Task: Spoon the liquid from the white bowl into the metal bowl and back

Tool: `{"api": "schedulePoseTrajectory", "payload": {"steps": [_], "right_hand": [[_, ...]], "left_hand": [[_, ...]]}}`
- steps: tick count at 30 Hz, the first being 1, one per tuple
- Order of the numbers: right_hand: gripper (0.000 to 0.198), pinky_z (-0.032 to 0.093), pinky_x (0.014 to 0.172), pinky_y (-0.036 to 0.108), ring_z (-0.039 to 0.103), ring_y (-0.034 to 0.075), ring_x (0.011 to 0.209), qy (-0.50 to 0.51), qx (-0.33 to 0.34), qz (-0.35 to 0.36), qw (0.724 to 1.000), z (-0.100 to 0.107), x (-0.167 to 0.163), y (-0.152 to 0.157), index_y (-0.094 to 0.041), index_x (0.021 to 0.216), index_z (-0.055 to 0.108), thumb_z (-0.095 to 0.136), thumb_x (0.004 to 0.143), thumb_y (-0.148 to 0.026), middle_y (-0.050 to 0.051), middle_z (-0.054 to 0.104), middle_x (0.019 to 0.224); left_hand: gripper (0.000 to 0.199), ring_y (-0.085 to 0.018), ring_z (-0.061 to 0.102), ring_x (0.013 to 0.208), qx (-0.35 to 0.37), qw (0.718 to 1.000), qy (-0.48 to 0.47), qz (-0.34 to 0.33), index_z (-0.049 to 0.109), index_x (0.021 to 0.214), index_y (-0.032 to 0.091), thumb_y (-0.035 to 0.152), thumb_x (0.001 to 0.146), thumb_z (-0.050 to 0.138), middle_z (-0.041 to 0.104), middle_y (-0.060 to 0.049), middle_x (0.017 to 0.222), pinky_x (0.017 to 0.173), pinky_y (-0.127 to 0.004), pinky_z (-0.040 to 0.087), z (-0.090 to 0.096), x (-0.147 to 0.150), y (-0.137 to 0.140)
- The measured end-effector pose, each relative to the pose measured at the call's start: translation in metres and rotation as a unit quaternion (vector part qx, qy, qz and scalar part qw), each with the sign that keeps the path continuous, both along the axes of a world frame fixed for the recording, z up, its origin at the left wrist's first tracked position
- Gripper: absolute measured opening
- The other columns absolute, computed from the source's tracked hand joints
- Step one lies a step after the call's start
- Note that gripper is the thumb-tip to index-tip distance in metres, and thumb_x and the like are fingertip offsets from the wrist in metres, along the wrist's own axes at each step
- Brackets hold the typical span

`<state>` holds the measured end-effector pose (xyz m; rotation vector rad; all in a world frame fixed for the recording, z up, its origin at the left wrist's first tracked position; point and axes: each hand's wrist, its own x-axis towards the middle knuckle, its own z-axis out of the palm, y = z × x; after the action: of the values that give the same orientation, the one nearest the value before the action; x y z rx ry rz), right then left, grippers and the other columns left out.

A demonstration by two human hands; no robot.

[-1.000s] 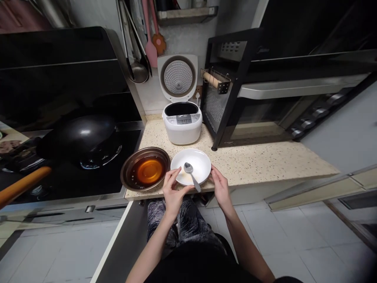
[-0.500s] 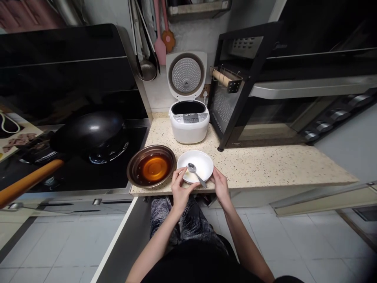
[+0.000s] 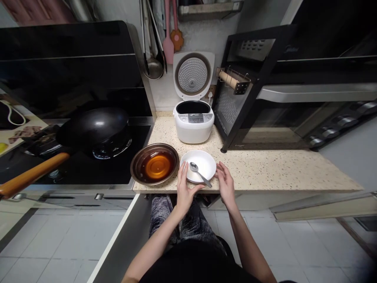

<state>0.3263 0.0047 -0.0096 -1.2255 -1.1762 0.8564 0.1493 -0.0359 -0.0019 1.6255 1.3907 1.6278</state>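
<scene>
A white bowl point(image 3: 208, 160) sits near the counter's front edge, with a pale layer at its bottom that I cannot identify. A metal spoon point(image 3: 203, 178) lies tilted in it, the handle sticking out over the near rim. My left hand point(image 3: 185, 192) holds the bowl's left and near side, fingertips at the rim and thumb along the front. At the right side of the bowl, my right hand point(image 3: 226, 184) has its fingers loosely apart, very close to the rim. Just left of the bowl stands a brown metal basin point(image 3: 136, 167) of amber liquid.
Behind the bowl is a white rice cooker point(image 3: 194, 131), its lid up. A black wok point(image 3: 97, 125) with a wooden handle rests on the stove at left. An oven point(image 3: 273, 122) in a black rack stands right. Below the counter, a cabinet door point(image 3: 118, 243) hangs open.
My right hand's fingers have loosened and drawn slightly away from the bowl. My left fingers have straightened along the rim. The view has shifted slightly; bowl and spoon stay put.
</scene>
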Motion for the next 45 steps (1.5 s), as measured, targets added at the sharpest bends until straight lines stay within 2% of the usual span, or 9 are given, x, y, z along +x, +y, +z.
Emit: {"api": "schedulePoseTrajectory", "payload": {"steps": [6, 11, 15, 17, 20, 24, 29, 36, 45], "right_hand": [[0.033, 0.055, 0.065, 0.028, 0.062, 0.017, 0.078, -0.091, 0.079, 0.01, 0.993, 0.028, 0.004, -0.035, -0.024, 0.122, 0.065, 0.056, 0.09, -0.022, 0.01, 0.067, 0.114], [0.04, 0.059, 0.069, 0.03, 0.064, 0.014, 0.075, -0.139, 0.102, 0.192, 0.966, 0.039, 0.006, -0.039, -0.03, 0.131, 0.065, 0.058, 0.092, -0.024, 0.008, 0.067, 0.121], [0.032, 0.062, 0.071, 0.031, 0.07, 0.019, 0.088, -0.147, 0.107, 0.181, 0.967, 0.032, 0.001, -0.036, -0.03, 0.122, 0.073, 0.071, 0.09, -0.033, 0.009, 0.072, 0.121], [0.025, 0.063, 0.074, 0.033, 0.072, 0.022, 0.095, -0.134, 0.108, 0.158, 0.972, 0.026, -0.004, -0.033, -0.029, 0.113, 0.078, 0.074, 0.09, -0.036, 0.009, 0.075, 0.116], [0.017, 0.064, 0.077, 0.036, 0.073, 0.025, 0.1, -0.102, 0.113, 0.128, 0.98, 0.019, -0.01, -0.03, -0.029, 0.102, 0.081, 0.075, 0.09, -0.039, 0.009, 0.077, 0.107], [0.017, 0.064, 0.067, 0.034, 0.073, 0.023, 0.093, -0.044, 0.09, 0.117, 0.988, 0.012, -0.014, -0.026, -0.027, 0.096, 0.081, 0.073, 0.091, -0.041, 0.009, 0.076, 0.106], [0.021, 0.061, 0.06, 0.033, 0.064, 0.014, 0.062, 0.002, 0.085, 0.104, 0.991, 0.014, -0.018, -0.019, -0.024, 0.094, 0.077, 0.067, 0.095, -0.042, 0.008, 0.074, 0.105], [0.023, 0.055, 0.059, 0.03, 0.057, 0.011, 0.056, 0.011, 0.101, 0.064, 0.993, 0.016, -0.02, -0.007, -0.024, 0.094, 0.067, 0.057, 0.099, -0.044, 0.004, 0.074, 0.099], [0.028, 0.051, 0.06, 0.03, 0.053, 0.011, 0.058, 0.014, 0.103, 0.067, 0.992, 0.018, -0.005, 0.018, -0.023, 0.094, 0.065, 0.059, 0.097, -0.05, 0.006, 0.072, 0.1]], "left_hand": [[0.087, -0.033, 0.033, 0.16, -0.007, 0.998, 0.06, 0.0, 0.024, 0.168, 0.032, 0.05, 0.096, 0.069, 0.033, -0.014, 0.172, 0.13, -0.051, 0.034, 0.009, -0.026, -0.033], [0.054, -0.028, 0.06, 0.141, 0.041, 0.992, 0.116, 0.023, 0.045, 0.16, 0.029, 0.037, 0.106, 0.053, 0.06, -0.012, 0.154, 0.117, -0.046, 0.052, 0.014, -0.078, -0.059], [0.043, -0.024, 0.076, 0.114, 0.169, 0.964, 0.205, 0.019, 0.064, 0.144, 0.028, 0.021, 0.102, 0.058, 0.076, -0.009, 0.13, 0.099, -0.038, 0.062, 0.027, -0.123, -0.06], [0.033, -0.025, 0.075, 0.113, 0.214, 0.946, 0.216, 0.109, 0.074, 0.129, 0.027, 0.022, 0.097, 0.065, 0.078, -0.009, 0.123, 0.103, -0.04, 0.059, 0.038, -0.147, -0.051], [0.034, -0.029, 0.058, 0.14, 0.127, 0.947, 0.147, 0.255, 0.073, 0.13, 0.025, 0.031, 0.096, 0.067, 0.067, -0.01, 0.143, 0.125, -0.05, 0.04, 0.05, -0.185, -0.028], [0.05, -0.03, 0.051, 0.148, -0.026, 0.979, -0.018, 0.203, 0.067, 0.138, 0.02, 0.042, 0.092, 0.065, 0.059, -0.012, 0.154, 0.129, -0.05, 0.033, 0.04, -0.221, 0.008], [0.069, -0.03, 0.042, 0.156, -0.065, 0.977, -0.157, 0.131, 0.055, 0.151, 0.017, 0.028, 0.083, 0.065, 0.048, -0.013, 0.164, 0.133, -0.047, 0.027, 0.019, -0.215, 0.028], [0.071, -0.027, 0.046, 0.154, -0.063, 0.976, -0.14, 0.155, 0.054, 0.153, 0.023, 0.016, 0.083, 0.054, 0.053, -0.006, 0.161, 0.133, -0.045, 0.029, 0.012, -0.207, 0.019], [0.055, -0.027, 0.038, 0.157, -0.064, 0.971, -0.093, 0.213, 0.055, 0.152, 0.028, 0.042, 0.098, 0.056, 0.047, -0.008, 0.164, 0.134, -0.047, 0.022, 0.006, -0.192, 0.001]]}}
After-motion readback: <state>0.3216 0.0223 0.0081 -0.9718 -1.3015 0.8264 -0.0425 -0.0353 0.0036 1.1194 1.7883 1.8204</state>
